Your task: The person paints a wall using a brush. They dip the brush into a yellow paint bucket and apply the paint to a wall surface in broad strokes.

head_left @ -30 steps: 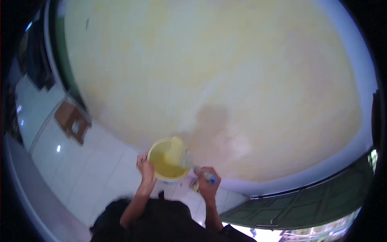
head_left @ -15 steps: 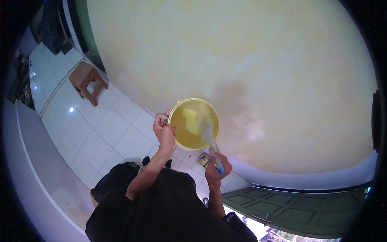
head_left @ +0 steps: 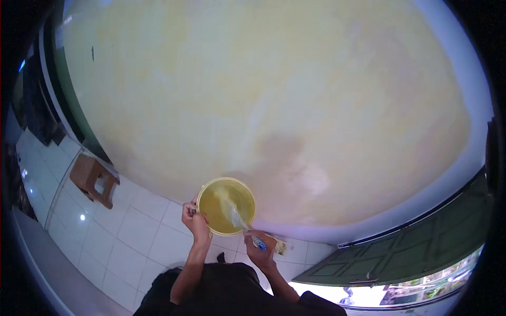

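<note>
My left hand (head_left: 195, 218) grips the left rim of a round yellow bucket (head_left: 245, 196) and holds it up near the wall. Yellowish liquid or paint shows inside. My right hand (head_left: 262, 245) is closed around the handle of a long brush (head_left: 235, 215), pale and stringy along its length with blue at the held end. Its far end reaches down into the bucket, where the tip blurs into the yellow. The large wall (head_left: 274, 79) in front carries uneven, streaky pale yellow paint.
A brown plastic stool (head_left: 86, 174) stands on the white tiled floor (head_left: 139, 229) at the left. A small yellowish packet (head_left: 281, 247) lies on the floor beyond my right hand. At the lower right is a dark green panelled door (head_left: 406, 255), with bright outdoors below it.
The view has tilted up, so bucket, hands and stool sit lower and further left in the picture. The brush stays in the bucket, and both hands keep their grip.
</note>
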Motion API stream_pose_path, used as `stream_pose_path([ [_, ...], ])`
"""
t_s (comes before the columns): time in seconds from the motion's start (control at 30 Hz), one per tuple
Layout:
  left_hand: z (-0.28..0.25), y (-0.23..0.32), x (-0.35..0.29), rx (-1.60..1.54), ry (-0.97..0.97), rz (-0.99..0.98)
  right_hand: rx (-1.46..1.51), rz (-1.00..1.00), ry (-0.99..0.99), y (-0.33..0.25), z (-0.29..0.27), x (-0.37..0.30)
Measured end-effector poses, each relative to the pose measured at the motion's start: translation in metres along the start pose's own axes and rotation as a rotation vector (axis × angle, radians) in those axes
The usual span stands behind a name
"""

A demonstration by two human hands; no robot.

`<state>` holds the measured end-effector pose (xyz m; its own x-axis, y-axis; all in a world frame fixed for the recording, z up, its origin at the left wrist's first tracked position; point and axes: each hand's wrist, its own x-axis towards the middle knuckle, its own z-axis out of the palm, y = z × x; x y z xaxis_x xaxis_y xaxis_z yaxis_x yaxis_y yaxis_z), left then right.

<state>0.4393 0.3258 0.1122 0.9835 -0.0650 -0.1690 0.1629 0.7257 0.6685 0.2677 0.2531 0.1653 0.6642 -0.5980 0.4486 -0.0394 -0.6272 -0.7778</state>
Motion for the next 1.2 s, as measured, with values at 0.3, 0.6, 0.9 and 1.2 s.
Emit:
stream_pose_path([
  [0.3,-0.031,-0.028,0.034,-0.031,0.118,-0.115,0.157,-0.008,-0.279,-0.011,-0.051,0.072],
  [0.6,-0.05,-0.024,0.038,0.035,0.048,-0.292,-0.227,-0.642,0.268,-0.131,-0.233,0.349],
  [0.9,-0.102,-0.048,0.055,0.116,0.097,-0.275,-0.739,-1.094,0.378,-0.195,-0.261,0.479],
  [1.2,-0.117,-0.062,0.064,0.034,0.147,-0.256,-1.067,-1.074,0.279,-0.063,-0.229,0.452],
])
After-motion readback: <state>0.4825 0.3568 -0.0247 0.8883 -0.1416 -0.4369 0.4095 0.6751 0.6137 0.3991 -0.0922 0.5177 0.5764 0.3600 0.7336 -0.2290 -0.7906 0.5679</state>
